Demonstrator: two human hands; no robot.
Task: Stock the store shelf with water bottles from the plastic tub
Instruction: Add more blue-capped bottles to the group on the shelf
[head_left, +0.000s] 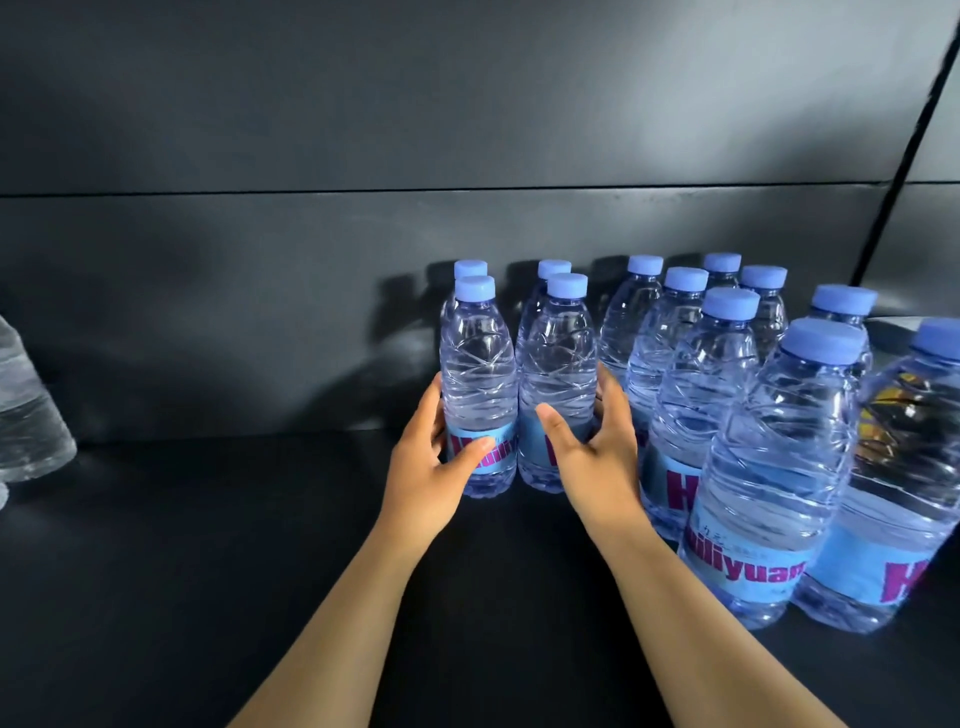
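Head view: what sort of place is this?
Probably a store shelf being stocked: a dark shelf with a dark back panel, and rows of identical labelled bottles. Each hand, left and right, holds one bottle.

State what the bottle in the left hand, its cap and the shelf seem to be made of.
Bottle gripped by the left hand: clear, blue-tinted thin plastic, glossy; moulded ridges catch highlights.
Cap: opaque light-blue plastic, matte.
Shelf: dark, smooth sheet with soft sheen and a panel seam behind; probably painted metal, not certain.
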